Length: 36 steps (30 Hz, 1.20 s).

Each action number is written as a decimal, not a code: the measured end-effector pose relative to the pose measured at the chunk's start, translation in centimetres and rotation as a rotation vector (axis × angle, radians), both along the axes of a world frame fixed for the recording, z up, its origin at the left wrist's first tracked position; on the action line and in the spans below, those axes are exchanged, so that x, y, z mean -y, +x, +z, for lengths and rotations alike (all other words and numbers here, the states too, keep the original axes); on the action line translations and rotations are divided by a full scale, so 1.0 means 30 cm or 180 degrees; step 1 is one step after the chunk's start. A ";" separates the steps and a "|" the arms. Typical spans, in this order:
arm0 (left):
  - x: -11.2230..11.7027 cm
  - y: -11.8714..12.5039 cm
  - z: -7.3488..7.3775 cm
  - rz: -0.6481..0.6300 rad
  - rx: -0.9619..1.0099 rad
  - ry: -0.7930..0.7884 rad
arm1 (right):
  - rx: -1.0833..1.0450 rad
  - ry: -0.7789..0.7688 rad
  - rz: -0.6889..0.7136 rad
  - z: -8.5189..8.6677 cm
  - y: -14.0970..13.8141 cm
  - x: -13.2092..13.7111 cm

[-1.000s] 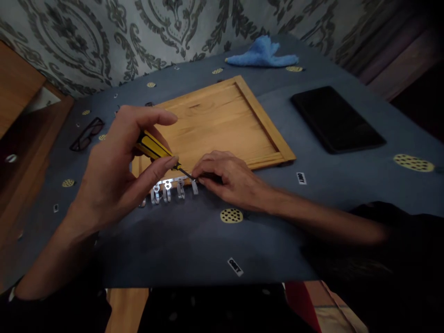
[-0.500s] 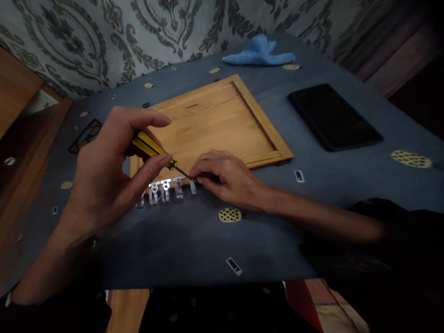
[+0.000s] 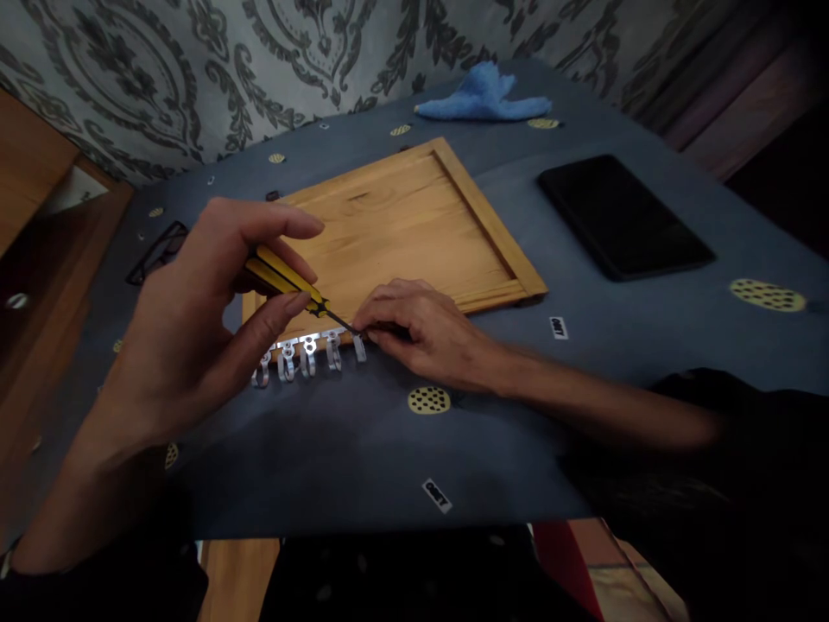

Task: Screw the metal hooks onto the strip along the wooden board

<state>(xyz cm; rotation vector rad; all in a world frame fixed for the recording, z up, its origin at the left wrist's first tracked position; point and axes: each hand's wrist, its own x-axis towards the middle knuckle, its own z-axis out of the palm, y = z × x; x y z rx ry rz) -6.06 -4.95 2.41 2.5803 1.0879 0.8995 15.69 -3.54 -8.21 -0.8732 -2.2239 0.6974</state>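
Note:
My left hand (image 3: pixel 194 337) grips a yellow and black screwdriver (image 3: pixel 288 281), its thin tip pointing down and right to the near edge of a wooden tray (image 3: pixel 401 225). A shiny metal hook rack (image 3: pixel 304 352) with several hooks lies along that near edge. My right hand (image 3: pixel 420 333) rests on the blue cloth with its fingers pressed together at the rack's right end, where the screwdriver tip meets it. Whatever those fingers pinch is hidden.
A blue patterned cloth (image 3: pixel 363 458) covers the table. A black phone (image 3: pixel 622 216) lies at the right, a blue rag (image 3: pixel 483 97) at the back, dark glasses (image 3: pixel 155 252) at the left. Patterned wallpaper rises behind.
My left hand has shifted slightly left and rolled around the screwdriver handle. The right hand and the hook rack have stayed in place.

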 end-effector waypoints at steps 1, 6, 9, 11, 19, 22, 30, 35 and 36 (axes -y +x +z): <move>0.004 0.002 0.001 -0.0010 0.0010 -0.0022 | -0.0004 -0.0003 0.0006 0.000 0.000 0.000; -0.001 -0.009 0.002 -0.0143 0.0230 0.0037 | 0.0036 -0.0052 -0.0002 0.002 -0.001 0.000; -0.012 -0.022 0.007 -0.0219 0.0161 0.0066 | 0.0048 -0.0104 -0.0008 0.003 -0.002 0.000; -0.014 -0.023 0.009 -0.0151 0.0133 0.0007 | 0.0059 -0.0115 -0.0008 0.004 -0.003 -0.001; 0.006 0.004 0.000 -0.0027 0.0065 0.0201 | 0.0017 -0.0068 0.0017 0.007 -0.001 0.000; 0.010 0.009 0.003 -0.0007 0.0102 0.0161 | 0.0015 -0.0057 0.0005 0.006 -0.003 -0.001; -0.004 0.001 0.003 -0.0028 -0.0034 0.0221 | 0.0045 -0.0061 -0.0002 0.006 -0.003 0.000; -0.047 -0.011 0.010 -0.0498 -0.0540 0.0770 | 0.0042 -0.0062 -0.0022 0.004 -0.002 0.001; -0.049 -0.009 0.008 -0.0455 -0.0533 0.0851 | 0.0046 -0.0061 -0.0031 0.004 -0.002 0.001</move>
